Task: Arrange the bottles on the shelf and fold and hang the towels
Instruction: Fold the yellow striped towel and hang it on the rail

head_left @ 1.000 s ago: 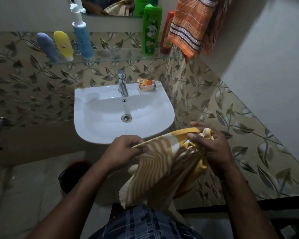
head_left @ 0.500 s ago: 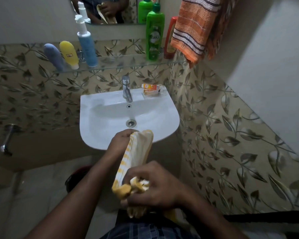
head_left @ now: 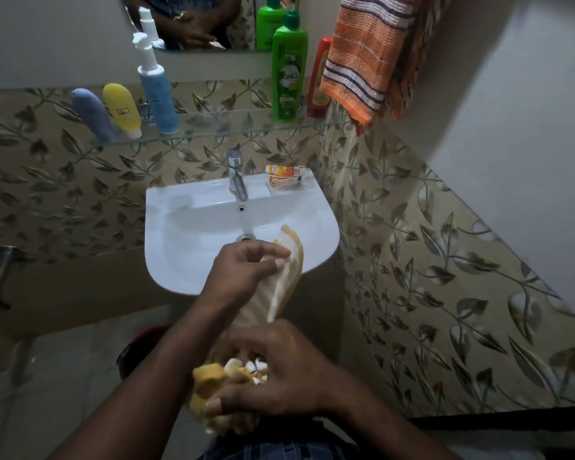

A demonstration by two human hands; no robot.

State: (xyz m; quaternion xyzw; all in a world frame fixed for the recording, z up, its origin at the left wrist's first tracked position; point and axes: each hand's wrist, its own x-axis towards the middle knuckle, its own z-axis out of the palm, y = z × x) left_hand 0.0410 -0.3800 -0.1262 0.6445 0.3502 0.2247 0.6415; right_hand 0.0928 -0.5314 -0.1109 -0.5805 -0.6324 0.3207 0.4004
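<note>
Yellow-and-white striped towel [head_left: 287, 277] stretches as a narrow band across the front rim of the white sink [head_left: 186, 234], held at both ends. The left hand [head_left: 246, 270] pinches its far end between thumb and fingers [head_left: 259, 249] just in front of the sink's drain. The right hand [head_left: 279, 376], in front of the sink and close to the body, has its fingers clenched round the bunched near end.

The room is a small bathroom. Leaf-patterned tiles [head_left: 429, 260] cover the walls behind and to the right of the sink, with plain pale wall higher up. Pale floor [head_left: 47, 376] shows below the sink to its left, and a metal wall pipe [head_left: 0, 277] juts out left of the sink. A chrome tap [head_left: 237, 175] stands at the sink's back edge. At its right rear corner lie a small orange box [head_left: 284, 170] and a clear dish [head_left: 289, 187] with something yellowish in it.

A glass shelf [head_left: 213, 131] runs above the sink and carries 5 containers. Above the sink's left side stand a grey-blue tube [head_left: 92, 116], a yellow tube [head_left: 122, 109] and a blue pump bottle [head_left: 158, 91]. Above its right side stand a green bottle [head_left: 288, 71] and, just beside it, a red bottle [head_left: 317, 78]. What any of them holds cannot be told. An orange striped towel [head_left: 369, 58] hangs above and right of the sink, overlapping the shelf's right end. A mirror [head_left: 213, 21] above the shelf reflects 2 of the bottles.
</note>
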